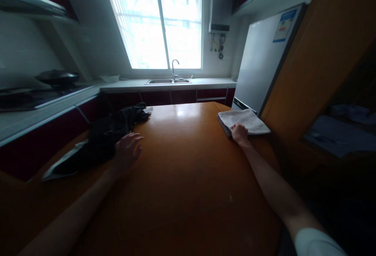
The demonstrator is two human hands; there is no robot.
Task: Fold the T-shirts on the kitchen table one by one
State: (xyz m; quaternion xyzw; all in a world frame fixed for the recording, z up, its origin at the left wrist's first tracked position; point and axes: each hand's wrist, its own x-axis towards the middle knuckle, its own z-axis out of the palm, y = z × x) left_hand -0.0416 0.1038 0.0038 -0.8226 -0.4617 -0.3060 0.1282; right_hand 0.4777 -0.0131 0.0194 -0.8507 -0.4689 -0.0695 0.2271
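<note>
My right hand point(240, 133) is closed at the near left edge of a folded white cloth point(249, 120), with the fingers curled on it. A darker folded layer point(225, 127) shows under the white one, and both lie at the right side of the wooden table point(179, 158). On the left, my left hand point(128, 148) is held with its fingers apart and nothing in them. Just beyond and beside it lies a crumpled heap of black clothing point(108, 130). Paler fabric point(63, 167) sticks out from under the heap; its kind is hard to make out.
A counter with a steel sink point(160, 81) and tap point(175, 68) runs below the window. A lidded wok point(57, 76) stands on the stove at left. A grey fridge point(261, 56) rises behind the right end of the table, beside an orange-brown wooden panel point(311, 48).
</note>
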